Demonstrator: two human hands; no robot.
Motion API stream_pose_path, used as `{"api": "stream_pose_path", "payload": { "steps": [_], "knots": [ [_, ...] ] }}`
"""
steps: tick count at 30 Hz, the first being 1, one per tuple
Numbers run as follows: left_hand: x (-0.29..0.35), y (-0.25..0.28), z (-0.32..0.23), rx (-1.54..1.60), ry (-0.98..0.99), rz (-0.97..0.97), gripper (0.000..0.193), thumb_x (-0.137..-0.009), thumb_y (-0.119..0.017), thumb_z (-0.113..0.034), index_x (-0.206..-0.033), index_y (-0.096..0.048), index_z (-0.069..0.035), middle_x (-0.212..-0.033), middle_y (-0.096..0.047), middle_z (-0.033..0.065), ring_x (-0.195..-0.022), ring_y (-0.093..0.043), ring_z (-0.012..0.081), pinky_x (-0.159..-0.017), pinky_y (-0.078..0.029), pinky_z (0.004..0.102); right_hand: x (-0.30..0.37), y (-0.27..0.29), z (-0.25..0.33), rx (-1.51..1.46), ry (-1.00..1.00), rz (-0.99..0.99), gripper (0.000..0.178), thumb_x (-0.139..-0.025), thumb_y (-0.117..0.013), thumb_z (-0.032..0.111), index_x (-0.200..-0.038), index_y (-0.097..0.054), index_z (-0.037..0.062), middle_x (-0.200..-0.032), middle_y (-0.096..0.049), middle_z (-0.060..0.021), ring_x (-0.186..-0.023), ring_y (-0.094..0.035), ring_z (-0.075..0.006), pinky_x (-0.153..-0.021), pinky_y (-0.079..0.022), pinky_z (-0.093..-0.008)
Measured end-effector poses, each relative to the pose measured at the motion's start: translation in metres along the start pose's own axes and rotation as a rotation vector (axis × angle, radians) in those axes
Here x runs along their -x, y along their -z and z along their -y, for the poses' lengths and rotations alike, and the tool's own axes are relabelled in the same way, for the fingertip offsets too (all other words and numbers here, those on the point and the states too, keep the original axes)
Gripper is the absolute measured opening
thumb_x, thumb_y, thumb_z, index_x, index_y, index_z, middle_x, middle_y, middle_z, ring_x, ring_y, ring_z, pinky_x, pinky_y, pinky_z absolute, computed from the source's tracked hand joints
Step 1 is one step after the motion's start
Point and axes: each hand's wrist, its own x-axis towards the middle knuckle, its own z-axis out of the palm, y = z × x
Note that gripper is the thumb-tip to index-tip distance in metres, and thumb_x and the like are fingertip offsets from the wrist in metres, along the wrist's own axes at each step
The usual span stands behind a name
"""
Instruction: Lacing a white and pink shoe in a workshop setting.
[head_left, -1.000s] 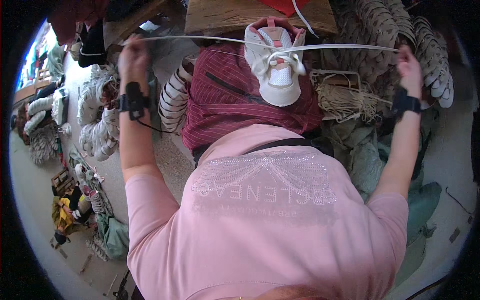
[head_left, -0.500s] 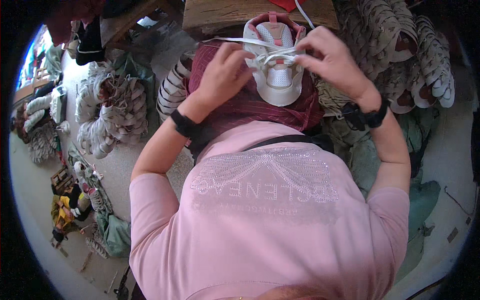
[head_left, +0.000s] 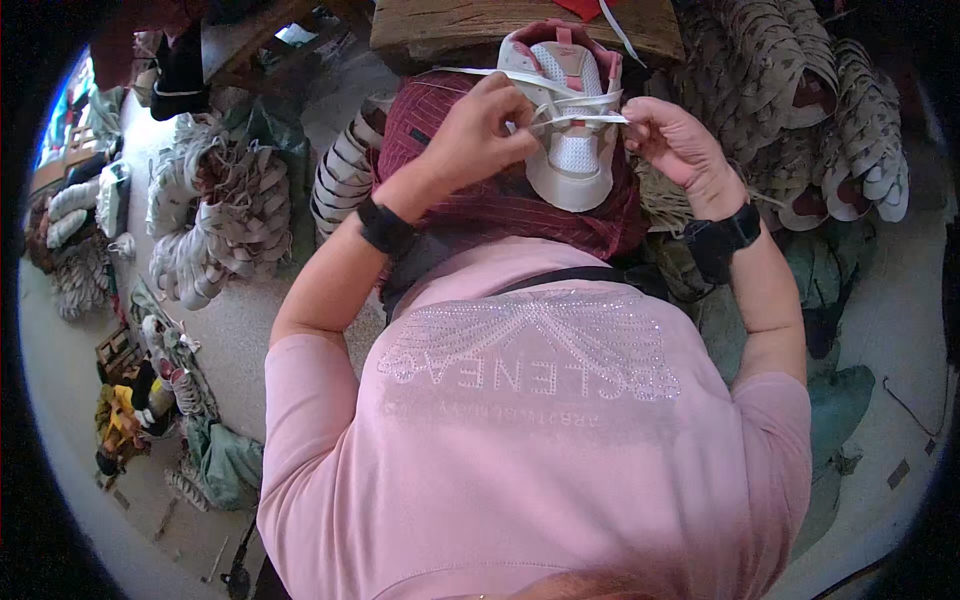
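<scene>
A white shoe upper with a pink lining (head_left: pixel 571 188) lies across my lap, its rounded toe toward me and its pink-edged opening away. White shoelace (head_left: pixel 580 101) crosses over its tongue. My left hand (head_left: pixel 490 130) is closed at the left side of the eyelets, thumb and fingers pinching the lace there. On the other side, my right hand (head_left: pixel 672 142) pinches the lace between thumb and forefinger, its other fingers curled loosely. A strand of lace runs fairly straight between the two hands, above the toe. Another lace length stretches off to the upper left.
A wooden bench (head_left: pixel 520 32) is just beyond my lap, with a red piece (head_left: pixel 577 8) on it. Stacked shoe uppers (head_left: pixel 865 130) hang at the right. Coiled bundles of uppers (head_left: pixel 220 225) lie on the left floor. Another person (head_left: pixel 125 410) is far left.
My right hand has turned and moved slightly right and down. My left hand has shifted right, toward the eyelets. The lace between them has gone from looped to a straighter strand.
</scene>
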Motion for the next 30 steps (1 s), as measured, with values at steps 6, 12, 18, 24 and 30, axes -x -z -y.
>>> {"api": "stream_pose_path", "payload": {
  "steps": [6, 12, 18, 24, 30],
  "knots": [
    [-0.003, 0.013, 0.009, 0.614, 0.478, 0.156, 0.006, -0.087, -0.059, -0.013, -0.085, -0.057, -0.008, -0.078, -0.050, -0.0074, -0.071, -0.043, 0.0039, -0.066, -0.033, 0.0191, 0.006, -0.005, 0.013, 0.224, 0.050, -0.178, 0.013, -0.089, -0.065, 0.019, -0.083, -0.065, 0.0074, -0.072, -0.054, 0.0036, -0.068, -0.048, -0.0076, -0.065, -0.040, -0.0241],
    [-0.005, 0.005, 0.008, 0.843, 0.455, -0.051, 0.006, -0.087, -0.063, -0.012, -0.087, -0.059, -0.008, -0.082, -0.053, -0.0073, -0.073, -0.046, 0.0020, -0.067, -0.037, 0.0185, -0.001, -0.009, 0.026, 0.814, 0.535, -0.290, 0.019, -0.090, -0.065, 0.020, -0.099, -0.067, 0.0032, -0.089, -0.060, 0.0002, -0.078, -0.054, -0.0098, -0.071, -0.046, -0.0262],
    [-0.003, -0.003, 0.005, 0.940, 0.445, -0.075, 0.007, -0.090, -0.061, -0.011, -0.092, -0.057, -0.007, -0.084, -0.053, -0.0062, -0.071, -0.042, 0.0013, -0.062, -0.033, 0.0172, -0.007, -0.044, 0.028, 1.423, 0.791, -0.122, 0.018, -0.081, -0.067, 0.018, -0.095, -0.066, 0.0065, -0.093, -0.053, -0.0112, -0.086, -0.058, -0.0300, -0.075, -0.048, -0.0390],
    [-0.003, -0.006, -0.002, 0.882, 0.373, -0.070, 0.014, -0.087, -0.066, -0.004, -0.096, -0.055, -0.006, -0.086, -0.053, -0.0054, -0.077, -0.049, 0.0044, -0.069, -0.041, 0.0190, -0.013, -0.047, 0.033, 1.466, 0.715, -0.039, 0.014, -0.082, -0.066, 0.011, -0.092, -0.060, 0.0023, -0.095, -0.053, -0.0109, -0.086, -0.059, -0.0271, -0.075, -0.047, -0.0357],
    [-0.006, 0.019, -0.003, 0.108, 0.055, 0.101, 0.022, -0.082, -0.071, -0.001, -0.100, -0.058, -0.003, -0.100, -0.052, 0.0033, -0.093, -0.054, 0.0139, -0.077, -0.046, 0.0228, -0.010, -0.051, 0.036, 1.388, 0.662, -0.054, 0.014, -0.087, -0.063, 0.013, -0.095, -0.060, 0.0027, -0.085, -0.058, -0.0112, -0.074, -0.058, -0.0235, -0.069, -0.047, -0.0331]
  ]
}}
